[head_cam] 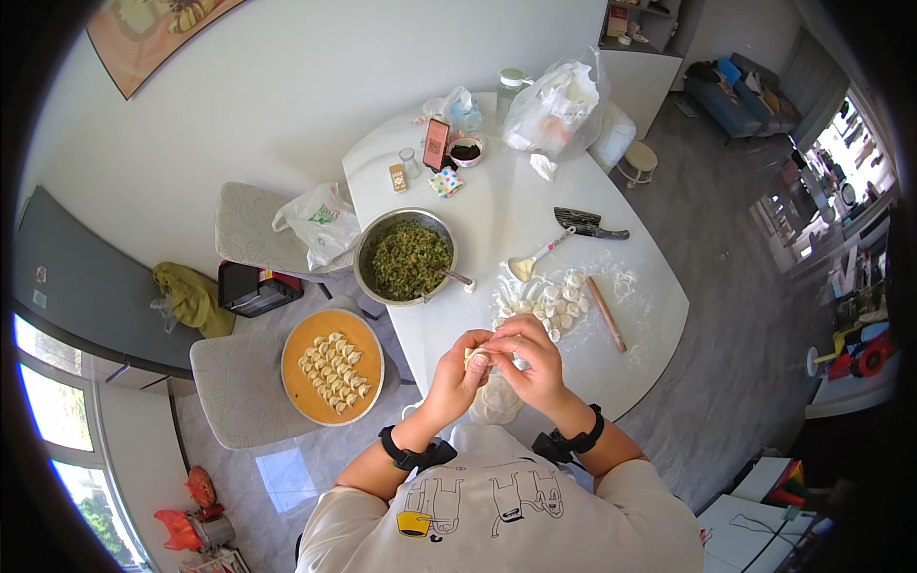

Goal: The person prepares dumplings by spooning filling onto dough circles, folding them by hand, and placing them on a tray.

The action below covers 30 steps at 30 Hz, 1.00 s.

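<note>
My left hand (458, 372) and my right hand (531, 362) meet over the table's near edge, both holding one small dumpling (476, 356) between the fingertips. Just below them lies a pile of flat dough wrappers (496, 401). Beyond my right hand, floured dough pieces (562, 304) are scattered beside a wooden rolling pin (606, 315). A steel bowl of green chopped filling (408, 259) stands to the left, a utensil handle leaning on its rim. Further left, a round orange tray (301, 387) carries rows of shaped dumplings (335, 369). A spoon with flour (523, 268) lies near a black cleaver (589, 223).
On the white table (487, 215), a phone (435, 143), a small glass (410, 163), a bowl with dark contents (466, 152), a jug (510, 89) and a plastic bag (559, 111) stand at the back. Upholstered chairs (236, 401) stand left; a stool (640, 159) is at right.
</note>
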Motion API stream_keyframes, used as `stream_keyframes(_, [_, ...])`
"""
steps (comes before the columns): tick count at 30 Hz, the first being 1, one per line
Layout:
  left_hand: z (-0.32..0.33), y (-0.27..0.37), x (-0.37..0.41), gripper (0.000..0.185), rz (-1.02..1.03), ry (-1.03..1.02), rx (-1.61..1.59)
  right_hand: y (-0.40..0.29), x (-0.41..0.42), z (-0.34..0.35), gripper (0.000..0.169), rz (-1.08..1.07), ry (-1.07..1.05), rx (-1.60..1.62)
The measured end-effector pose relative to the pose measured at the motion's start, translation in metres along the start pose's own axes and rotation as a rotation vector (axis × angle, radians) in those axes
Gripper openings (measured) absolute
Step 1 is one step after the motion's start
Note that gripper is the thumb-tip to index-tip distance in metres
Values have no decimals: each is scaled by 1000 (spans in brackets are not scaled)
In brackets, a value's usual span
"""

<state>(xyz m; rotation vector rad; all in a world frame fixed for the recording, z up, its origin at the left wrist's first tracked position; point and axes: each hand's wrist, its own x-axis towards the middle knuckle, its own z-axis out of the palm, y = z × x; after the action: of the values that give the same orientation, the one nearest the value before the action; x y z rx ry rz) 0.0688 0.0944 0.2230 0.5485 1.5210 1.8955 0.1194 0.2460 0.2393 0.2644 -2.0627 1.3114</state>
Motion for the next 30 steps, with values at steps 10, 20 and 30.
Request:
stream_keyframes(10, [-13, 29, 3, 33, 140, -144, 625, 2, 12, -5, 21, 11, -107, 105])
stream_keyframes(20, [5, 14, 16, 50, 41, 61, -43, 18, -31, 26, 45, 585, -33, 732])
stream_keyframes(30, [1, 19, 10, 51, 218, -93, 342, 6, -11, 17, 37, 302, -125, 274])
